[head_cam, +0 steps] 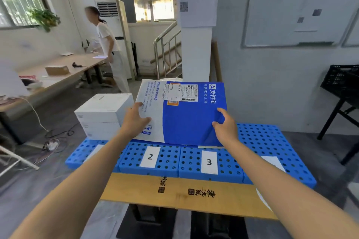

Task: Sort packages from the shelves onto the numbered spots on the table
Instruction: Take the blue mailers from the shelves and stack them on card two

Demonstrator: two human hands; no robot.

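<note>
My left hand (136,120) and right hand (225,128) grip the blue-and-white 支付宝 package (190,120), beyond the 2 card (150,157) and 3 card (209,161).

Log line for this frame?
left hand and right hand grip blue-and-white package | package over pallet behind label 2 and label 3 | white boxes stacked at left
</note>
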